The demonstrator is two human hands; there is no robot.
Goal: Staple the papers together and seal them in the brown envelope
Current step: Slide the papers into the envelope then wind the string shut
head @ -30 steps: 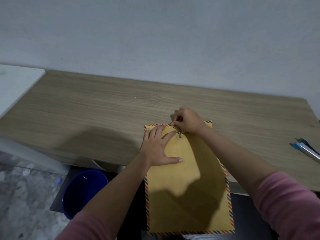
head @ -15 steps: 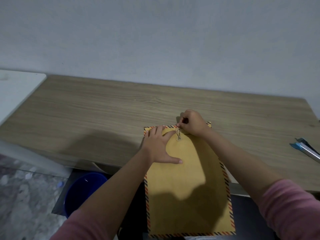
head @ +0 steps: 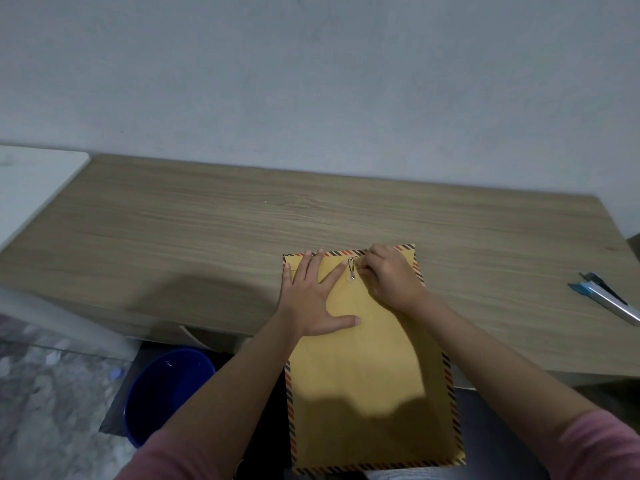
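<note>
Left hand (head: 313, 299) lies flat, fingers spread, pinning the brown envelope (head: 370, 382) on the desk (head: 207, 230) (near end overhangs); right hand (head: 389, 277) curls, apparently pinching the clasp (head: 352, 268). Best keep pressing while bending the prongs flat.

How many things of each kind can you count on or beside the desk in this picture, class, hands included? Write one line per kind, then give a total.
Hands: 2, the left hand and the right hand
Brown envelopes: 1
Metal clasps: 1
Staplers: 1
Blue buckets: 1
Wooden desks: 1
Total: 7
</note>
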